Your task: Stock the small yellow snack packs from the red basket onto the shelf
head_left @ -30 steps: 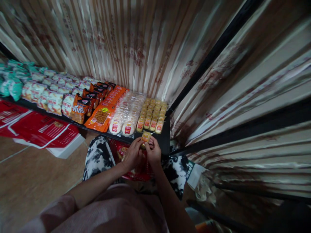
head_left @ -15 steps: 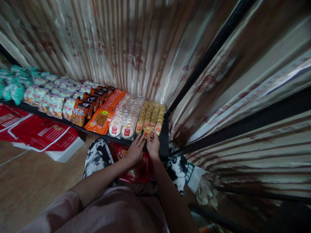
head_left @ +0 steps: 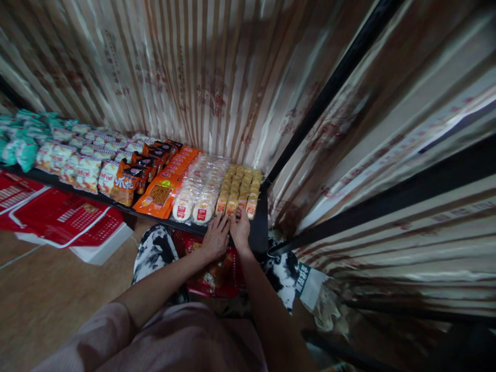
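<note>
Head view: small yellow plastic-wrapped cake packets (head_left: 241, 190) are touched by left hand (head_left: 215, 238) and right hand (head_left: 240, 231), fingers extended, nothing gripped; judged light, soft, crushable; best pinched at edges.

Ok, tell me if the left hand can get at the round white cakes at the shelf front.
Probably yes: the left hand rests on the shelf edge just below the round white cakes, with nothing between them.

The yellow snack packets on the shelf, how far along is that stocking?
Done: the yellow snack packets already fill several rows at the shelf end. In hand: the left hand and right hand press at the front row. Left: the red basket below holds more packets.
</note>
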A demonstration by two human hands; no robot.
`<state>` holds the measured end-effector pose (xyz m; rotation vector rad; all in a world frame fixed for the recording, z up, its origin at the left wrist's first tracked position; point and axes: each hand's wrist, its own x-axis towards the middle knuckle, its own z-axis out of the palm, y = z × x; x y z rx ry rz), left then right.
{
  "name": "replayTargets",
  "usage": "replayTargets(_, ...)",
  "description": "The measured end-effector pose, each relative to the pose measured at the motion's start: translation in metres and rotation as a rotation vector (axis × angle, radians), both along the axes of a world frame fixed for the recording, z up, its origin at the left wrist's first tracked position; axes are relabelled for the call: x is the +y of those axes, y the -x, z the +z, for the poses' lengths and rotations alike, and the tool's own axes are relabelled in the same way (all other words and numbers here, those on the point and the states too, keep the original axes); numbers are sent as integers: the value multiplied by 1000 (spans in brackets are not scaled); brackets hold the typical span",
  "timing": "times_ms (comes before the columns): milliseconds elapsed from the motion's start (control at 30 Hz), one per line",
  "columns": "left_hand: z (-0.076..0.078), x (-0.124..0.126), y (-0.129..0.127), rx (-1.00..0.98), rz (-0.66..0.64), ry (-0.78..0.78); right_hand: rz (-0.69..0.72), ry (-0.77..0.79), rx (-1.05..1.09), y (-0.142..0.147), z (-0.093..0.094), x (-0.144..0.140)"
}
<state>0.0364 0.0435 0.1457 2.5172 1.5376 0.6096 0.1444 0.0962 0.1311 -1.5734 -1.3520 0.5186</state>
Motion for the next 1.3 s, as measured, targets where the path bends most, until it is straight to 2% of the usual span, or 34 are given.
replayTargets(333, -9, 4, 0, -45, -20, -20, -7, -67, -7, 0, -4, -11)
replayTargets(633, -13, 5, 2, -60, -41, -39, 47, -122, -260, 1, -2, -30)
replayTargets(1067, -21, 6, 1, -135, -81, -47, 55, -96, -265, 0, -1, -31)
replayTargets(1300, -17, 2, 2, -131, -74, -14, 20, -109, -274, 1, -2, -32)
